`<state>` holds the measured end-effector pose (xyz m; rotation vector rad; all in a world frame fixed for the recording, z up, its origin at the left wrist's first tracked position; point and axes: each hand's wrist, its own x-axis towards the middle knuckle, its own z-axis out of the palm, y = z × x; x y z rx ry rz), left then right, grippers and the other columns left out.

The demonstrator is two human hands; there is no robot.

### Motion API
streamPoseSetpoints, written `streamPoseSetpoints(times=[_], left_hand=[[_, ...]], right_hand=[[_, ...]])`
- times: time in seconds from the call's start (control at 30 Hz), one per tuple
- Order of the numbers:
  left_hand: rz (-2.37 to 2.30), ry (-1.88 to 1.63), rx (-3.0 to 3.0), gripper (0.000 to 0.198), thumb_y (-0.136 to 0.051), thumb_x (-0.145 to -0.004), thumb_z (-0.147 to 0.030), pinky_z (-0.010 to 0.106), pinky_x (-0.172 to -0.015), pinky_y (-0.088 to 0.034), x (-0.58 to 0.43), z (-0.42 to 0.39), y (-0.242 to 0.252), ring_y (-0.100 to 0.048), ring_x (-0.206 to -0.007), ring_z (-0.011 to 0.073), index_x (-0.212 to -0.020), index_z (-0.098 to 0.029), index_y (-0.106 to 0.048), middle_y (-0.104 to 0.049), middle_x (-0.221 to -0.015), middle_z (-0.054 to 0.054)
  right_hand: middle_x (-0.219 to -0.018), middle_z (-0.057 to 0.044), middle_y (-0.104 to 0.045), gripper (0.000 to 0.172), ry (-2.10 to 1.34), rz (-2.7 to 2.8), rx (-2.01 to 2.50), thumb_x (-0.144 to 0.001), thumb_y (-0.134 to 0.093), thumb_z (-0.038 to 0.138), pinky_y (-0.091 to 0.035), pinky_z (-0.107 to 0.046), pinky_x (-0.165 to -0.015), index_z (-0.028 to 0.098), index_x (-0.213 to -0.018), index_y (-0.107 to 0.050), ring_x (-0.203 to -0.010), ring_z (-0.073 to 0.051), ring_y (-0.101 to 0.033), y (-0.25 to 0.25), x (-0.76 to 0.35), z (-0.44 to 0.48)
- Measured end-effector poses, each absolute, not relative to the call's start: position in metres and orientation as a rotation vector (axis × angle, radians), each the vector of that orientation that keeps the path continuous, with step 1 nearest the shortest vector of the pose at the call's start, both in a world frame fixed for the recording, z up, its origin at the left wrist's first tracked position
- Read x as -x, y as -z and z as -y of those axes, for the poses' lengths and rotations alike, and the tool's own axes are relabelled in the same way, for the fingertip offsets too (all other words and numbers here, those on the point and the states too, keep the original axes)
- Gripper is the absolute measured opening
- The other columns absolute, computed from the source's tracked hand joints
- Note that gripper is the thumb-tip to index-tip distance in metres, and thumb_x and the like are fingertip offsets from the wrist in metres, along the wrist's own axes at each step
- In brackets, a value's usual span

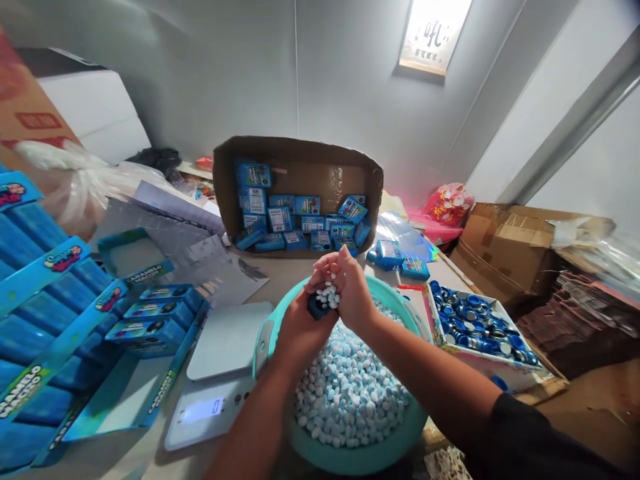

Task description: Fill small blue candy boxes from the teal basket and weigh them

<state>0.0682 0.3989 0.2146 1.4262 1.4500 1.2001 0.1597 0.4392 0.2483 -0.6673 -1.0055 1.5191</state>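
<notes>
My left hand (296, 319) is closed around a small dark blue container (318, 308), mostly hidden by the fingers. Against its opening, my right hand (354, 293) is cupped over several small white candies (329, 294). Both hands are together above a turquoise tub (360, 461), apart from its contents. A deep heap of white and pale blue candies (353, 387) fills the tub.
Left of the tub lies a digital scale (227, 347) with a lit display. Blue candy packs stand in display boxes (107, 393) farther left. Behind is a cardboard box (305, 150) holding blue packs. A white box of blue caps (473, 320) sits at right.
</notes>
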Motion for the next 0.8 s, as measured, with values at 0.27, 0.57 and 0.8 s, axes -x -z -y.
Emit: streamPoseSetpoints(times=[0.27, 0.57, 0.8], left_hand=[[-1.402, -1.209, -1.428, 0.027, -0.068, -0.070, -0.024, 0.026, -0.067, -0.050, -0.071, -0.395, -0.216, -0.066, -0.080, 0.0181, -0.097, -0.019, -0.068, -0.072, -0.086, -0.001], [-1.445, -1.238, -1.396, 0.030, -0.066, -0.072, -0.025, 0.028, -0.070, -0.049, -0.072, -0.397, -0.212, -0.067, -0.083, 0.0191, -0.101, -0.018, -0.066, -0.073, -0.092, 0.002], [-1.364, -1.182, -1.549, 0.016, -0.063, -0.073, -0.025, 0.024, -0.065, -0.047, -0.064, -0.396, -0.216, -0.062, -0.078, 0.0162, -0.088, -0.019, -0.065, -0.067, -0.081, -0.001]], right_hand=[[-0.058, 0.001, -0.062, 0.038, -1.494, 1.061, 0.703, -0.081, -0.066, 0.054, -0.049, -0.026, -0.063, 0.018, -0.069, -0.065, -0.057, -0.013, -0.059, -0.250, -0.165, -0.429], [-0.057, 0.001, -0.061, 0.043, -1.543, 1.032, 0.703, -0.075, -0.070, 0.059, -0.051, -0.027, -0.061, 0.018, -0.068, -0.064, -0.054, -0.013, -0.060, -0.251, -0.159, -0.437], [-0.063, 0.000, -0.062, 0.035, -1.478, 1.162, 0.571, -0.084, -0.065, 0.051, -0.051, -0.030, -0.076, 0.019, -0.069, -0.066, -0.068, -0.016, -0.063, -0.247, -0.168, -0.423]])
